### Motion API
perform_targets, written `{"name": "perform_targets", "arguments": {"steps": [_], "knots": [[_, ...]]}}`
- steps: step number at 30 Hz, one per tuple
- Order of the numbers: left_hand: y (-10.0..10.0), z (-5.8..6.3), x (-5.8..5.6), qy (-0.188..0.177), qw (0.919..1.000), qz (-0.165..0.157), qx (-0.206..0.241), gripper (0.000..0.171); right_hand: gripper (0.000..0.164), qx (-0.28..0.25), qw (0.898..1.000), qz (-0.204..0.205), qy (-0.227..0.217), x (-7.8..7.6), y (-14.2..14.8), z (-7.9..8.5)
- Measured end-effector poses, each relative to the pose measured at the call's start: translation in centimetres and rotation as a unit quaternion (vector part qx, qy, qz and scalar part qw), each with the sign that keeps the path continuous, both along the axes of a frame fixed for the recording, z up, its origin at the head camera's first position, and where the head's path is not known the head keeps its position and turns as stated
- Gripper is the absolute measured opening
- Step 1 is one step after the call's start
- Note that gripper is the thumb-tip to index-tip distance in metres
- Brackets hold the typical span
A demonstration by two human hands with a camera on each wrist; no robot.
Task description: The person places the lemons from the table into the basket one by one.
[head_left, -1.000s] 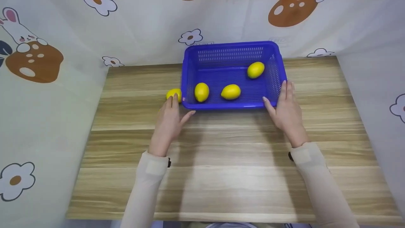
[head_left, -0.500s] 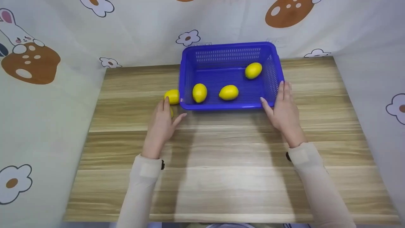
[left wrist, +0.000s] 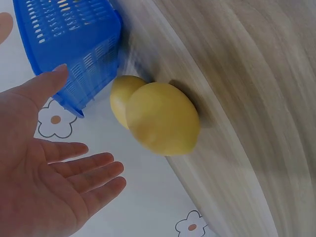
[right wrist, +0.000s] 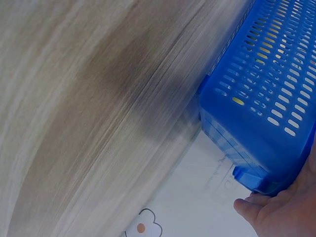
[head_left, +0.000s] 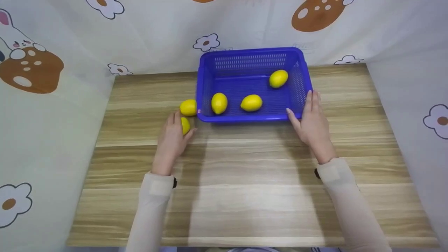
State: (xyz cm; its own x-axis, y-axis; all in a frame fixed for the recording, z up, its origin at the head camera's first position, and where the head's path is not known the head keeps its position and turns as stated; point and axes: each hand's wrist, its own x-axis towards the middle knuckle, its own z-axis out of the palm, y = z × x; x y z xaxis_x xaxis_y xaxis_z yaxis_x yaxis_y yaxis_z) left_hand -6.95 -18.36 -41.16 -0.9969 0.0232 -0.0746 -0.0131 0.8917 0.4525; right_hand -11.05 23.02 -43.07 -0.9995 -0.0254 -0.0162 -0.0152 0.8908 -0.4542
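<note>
In the head view a blue plastic basket [head_left: 245, 119] stands at the back of the table with three yellow lemons inside: a left one [head_left: 219, 103], a middle one [head_left: 251, 103] and a right one [head_left: 278, 78]. Outside its left wall lies a lemon [head_left: 188, 107], and nearer me another lemon [head_left: 185, 126], partly hidden by my left hand [head_left: 169, 138]. The left wrist view shows that palm facing this nearer lemon [left wrist: 163, 118], fingers extended and apart from it. My right hand [head_left: 315, 127] rests at the basket's near right corner, fingers straight along the outer side, thumb at the front rim.
The wooden table [head_left: 252, 189] reaches toward me in front of the basket. A pale patterned cloth [head_left: 157, 38] hangs close behind the basket and along both sides of the table.
My left hand has moved left and toward me, away from the basket's corner, uncovering the two outside lemons more. The right hand stays at the basket; the whole head view has shifted slightly.
</note>
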Motion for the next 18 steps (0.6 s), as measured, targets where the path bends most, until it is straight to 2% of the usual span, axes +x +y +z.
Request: {"name": "perform_targets", "arguments": {"steps": [9, 18], "knots": [[-0.8, -0.7, 0.0, 0.025, 0.9997, -0.005, -0.004, 0.081, 0.101, -0.006, 1.0, -0.001, 0.014, 0.0, -0.1, -0.2], [-1.2, -1.2, -0.4, 0.007, 0.9999, -0.007, -0.008, 0.081, 0.099, -0.016, 0.999, -0.001, 0.031, 0.0, -0.1, -0.4]]}}
